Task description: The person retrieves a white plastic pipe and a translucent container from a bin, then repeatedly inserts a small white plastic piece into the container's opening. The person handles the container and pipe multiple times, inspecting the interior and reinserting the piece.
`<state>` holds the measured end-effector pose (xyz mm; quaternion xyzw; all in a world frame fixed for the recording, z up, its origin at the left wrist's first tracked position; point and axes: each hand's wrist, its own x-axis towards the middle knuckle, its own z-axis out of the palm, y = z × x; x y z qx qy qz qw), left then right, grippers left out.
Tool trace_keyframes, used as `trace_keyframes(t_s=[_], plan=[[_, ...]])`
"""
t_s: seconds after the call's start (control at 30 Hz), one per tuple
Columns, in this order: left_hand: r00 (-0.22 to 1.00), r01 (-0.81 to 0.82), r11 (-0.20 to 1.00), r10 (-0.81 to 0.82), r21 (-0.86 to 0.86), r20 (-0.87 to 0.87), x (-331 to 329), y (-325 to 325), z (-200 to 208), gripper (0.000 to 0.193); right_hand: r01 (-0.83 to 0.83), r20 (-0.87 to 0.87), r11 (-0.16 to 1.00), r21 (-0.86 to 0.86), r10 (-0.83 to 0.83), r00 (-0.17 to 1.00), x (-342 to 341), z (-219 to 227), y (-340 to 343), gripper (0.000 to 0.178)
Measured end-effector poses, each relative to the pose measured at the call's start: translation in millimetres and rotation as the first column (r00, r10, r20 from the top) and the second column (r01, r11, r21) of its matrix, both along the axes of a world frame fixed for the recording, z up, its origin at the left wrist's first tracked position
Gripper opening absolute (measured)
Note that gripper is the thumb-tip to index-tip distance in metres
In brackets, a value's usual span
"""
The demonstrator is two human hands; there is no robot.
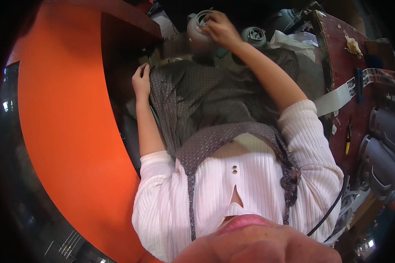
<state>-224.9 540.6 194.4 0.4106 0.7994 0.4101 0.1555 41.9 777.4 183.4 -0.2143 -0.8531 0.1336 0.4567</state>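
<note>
Now — right hand [222,31]: bent at open mouth of round vessel [199,37]; cannot tell if clamped.
Left hand [141,82]: curled beside dark apron [215,90] — grip unclear.

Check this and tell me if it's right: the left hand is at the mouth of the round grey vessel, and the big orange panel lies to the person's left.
The side is wrong: the head view shows the right hand at the mouth of the round grey vessel; the left hand is by the patterned apron. The big orange panel does lie to the person's left.
</note>
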Motion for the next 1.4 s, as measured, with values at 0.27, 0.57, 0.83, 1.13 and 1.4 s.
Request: trace_keyframes(t_s=[0.27, 0.57, 0.83, 1.13, 1.4], plan=[[0.982, -0.152, 0.987, 0.156, 0.045, -0.105, 22, -15, -10, 0.028, -0.138, 0.186, 0.99, 0.001, 0.136, 0.973, -109, -78, 18, 0.02], [0.983, -0.125, 0.969, 0.151, 0.215, -0.109, 70, 17, 20, 0.016, -0.287, 0.487, 0.942, -0.172, 0.335, 0.807, -178, -131, -6, 0.055], [0.875, 0.093, 0.995, -0.094, 0.026, 0.474, 119, -40, -36, 0.043, 0.132, 0.402, 0.811, -0.57, 0.135, 0.906, 22, 3, -41, 0.029], [0.951, 0.307, 0.917, -0.288, 0.256, -0.109, 80, -19, 1, 0.03, 0.294, 0.209, 0.654, -0.697, -0.207, 0.956, 221, 82, -268, 0.017], [0.819, 0.531, 0.788, -0.572, 0.311, 0.051, 195, 41, 79, 0.023, 0.705, 0.323, 0.667, -0.242, -0.63, 0.707, 380, 135, -275, 0.018]])
